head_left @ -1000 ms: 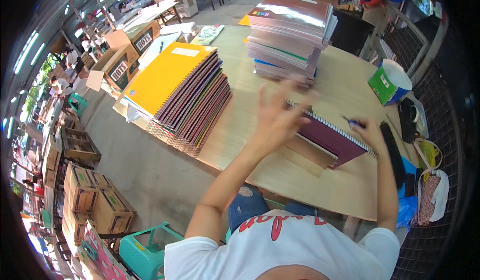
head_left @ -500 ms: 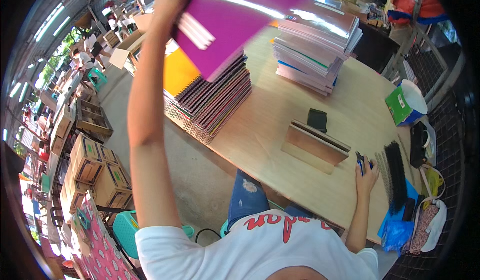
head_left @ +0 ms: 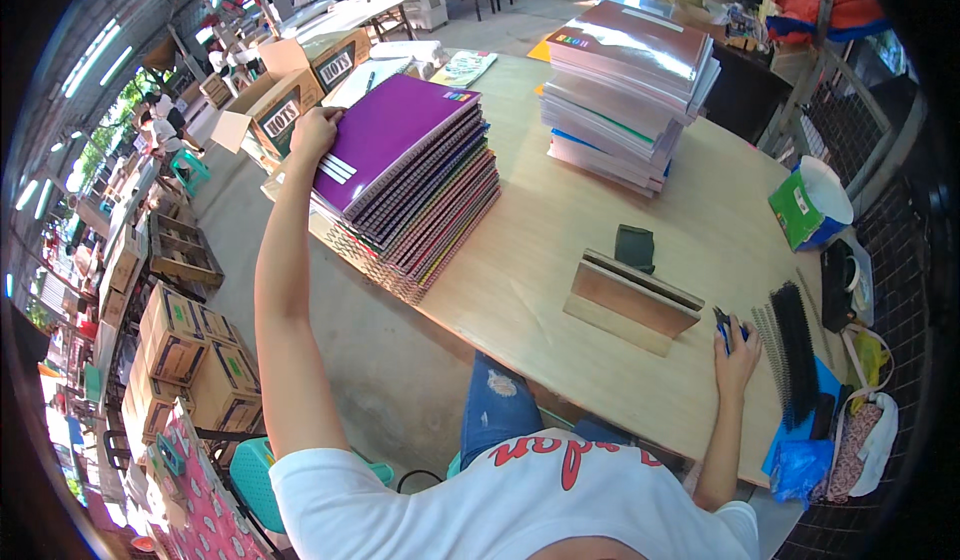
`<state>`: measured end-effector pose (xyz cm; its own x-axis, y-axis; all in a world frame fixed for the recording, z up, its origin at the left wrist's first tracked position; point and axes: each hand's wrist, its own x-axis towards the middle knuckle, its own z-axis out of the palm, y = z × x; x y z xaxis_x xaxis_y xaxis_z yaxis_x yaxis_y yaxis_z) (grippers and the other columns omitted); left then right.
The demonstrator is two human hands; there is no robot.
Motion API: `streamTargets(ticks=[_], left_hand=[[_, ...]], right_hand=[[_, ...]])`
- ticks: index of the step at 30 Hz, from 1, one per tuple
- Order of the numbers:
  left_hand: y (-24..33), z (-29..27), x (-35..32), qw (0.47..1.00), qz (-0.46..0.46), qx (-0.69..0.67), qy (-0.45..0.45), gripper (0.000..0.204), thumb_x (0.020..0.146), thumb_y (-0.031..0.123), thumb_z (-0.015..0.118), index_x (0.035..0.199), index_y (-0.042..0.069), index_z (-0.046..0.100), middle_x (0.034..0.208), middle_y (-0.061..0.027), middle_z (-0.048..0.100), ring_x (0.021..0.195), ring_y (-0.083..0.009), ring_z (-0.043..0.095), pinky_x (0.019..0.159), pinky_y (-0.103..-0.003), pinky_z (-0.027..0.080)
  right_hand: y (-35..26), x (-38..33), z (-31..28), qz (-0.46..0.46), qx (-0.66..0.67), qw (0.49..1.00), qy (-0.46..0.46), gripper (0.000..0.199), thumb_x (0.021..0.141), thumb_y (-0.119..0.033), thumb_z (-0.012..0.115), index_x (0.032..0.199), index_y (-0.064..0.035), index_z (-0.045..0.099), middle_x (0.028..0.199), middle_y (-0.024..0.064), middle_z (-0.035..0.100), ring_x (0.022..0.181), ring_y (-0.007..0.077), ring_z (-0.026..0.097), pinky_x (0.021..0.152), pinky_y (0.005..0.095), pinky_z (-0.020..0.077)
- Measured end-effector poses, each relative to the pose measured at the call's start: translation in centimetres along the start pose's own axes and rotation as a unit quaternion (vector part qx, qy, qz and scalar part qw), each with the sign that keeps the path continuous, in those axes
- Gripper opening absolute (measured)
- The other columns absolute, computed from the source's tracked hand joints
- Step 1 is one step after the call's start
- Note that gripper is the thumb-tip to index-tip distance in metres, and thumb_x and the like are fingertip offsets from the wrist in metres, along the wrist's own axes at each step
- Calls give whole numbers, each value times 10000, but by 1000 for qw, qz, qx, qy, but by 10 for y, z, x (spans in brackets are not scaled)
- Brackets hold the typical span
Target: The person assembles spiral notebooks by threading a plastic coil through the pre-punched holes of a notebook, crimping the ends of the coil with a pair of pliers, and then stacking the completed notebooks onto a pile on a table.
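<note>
My left hand (head_left: 317, 132) is at the far left edge of a purple spiral notebook (head_left: 400, 135), its fingers closed on that edge. The notebook lies flat on top of a tall pile of spiral-bound notebooks (head_left: 425, 220) at the table's left edge. My right hand (head_left: 737, 362) rests on the table at the right, closed around small pliers (head_left: 724, 328) with blue handles. Beside it lies a bundle of black spiral binding coils (head_left: 795, 350). Left of the pliers stands a slotted wooden block (head_left: 640, 295), with a small dark green piece (head_left: 634, 247) behind it.
A tall stack of covered, loose-leaf books (head_left: 630, 100) stands at the back of the table (head_left: 530, 240). A green and blue container (head_left: 803, 210) and bags (head_left: 860, 440) line the right edge. Open cartons (head_left: 290, 100) stand beyond the notebook pile; boxes (head_left: 185, 340) sit at left.
My left hand has lowered the purple notebook from the air onto the pile, covering the yellow cover there. My right hand has stayed in place with the pliers.
</note>
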<state>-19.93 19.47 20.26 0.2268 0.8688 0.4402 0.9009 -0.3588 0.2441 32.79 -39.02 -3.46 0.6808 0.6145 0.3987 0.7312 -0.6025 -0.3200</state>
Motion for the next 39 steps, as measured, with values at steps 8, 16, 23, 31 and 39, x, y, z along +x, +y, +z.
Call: streamTargets(ticks=[8,16,23,31,39], left_hand=[[-5,2,5,1000,-6,3,2,262,955,346,574,1133,243,737,1096,-133,713,1051,-334,663,906,-429,515],[175,-37,15,956,246,-3,161,380,878,220,699,1243,134,635,1301,-132,580,1140,-348,604,939,-440,508],[396,16,-41,818,551,-145,79,409,853,183,710,1254,158,634,1278,-120,598,1101,-344,615,897,-444,519],[411,36,-23,799,588,-108,71,391,837,97,656,1218,186,660,1015,-63,716,902,-324,686,758,-440,544],[429,14,-28,780,620,-66,47,464,853,126,674,1288,281,630,1034,-23,694,935,-279,677,761,-420,544]], right_hand=[[-9,-1,-9,1,-11,1000,-29,560,822,-288,730,1336,-107,605,1340,200,508,1270,373,451,1084,474,345],[-118,19,-34,-86,319,944,-13,813,703,-164,824,1426,-48,470,1382,192,502,1279,359,477,1053,430,398],[-112,36,-29,-97,339,934,-59,637,716,-93,795,1315,-86,579,1120,138,647,984,281,632,871,364,503],[-96,19,-63,-39,315,942,-111,740,686,-95,814,1378,-99,554,1136,145,616,1013,310,612,920,384,487],[-133,40,-88,-148,326,932,55,697,657,-83,841,1311,-54,599,1223,150,568,1136,313,567,964,383,467]])
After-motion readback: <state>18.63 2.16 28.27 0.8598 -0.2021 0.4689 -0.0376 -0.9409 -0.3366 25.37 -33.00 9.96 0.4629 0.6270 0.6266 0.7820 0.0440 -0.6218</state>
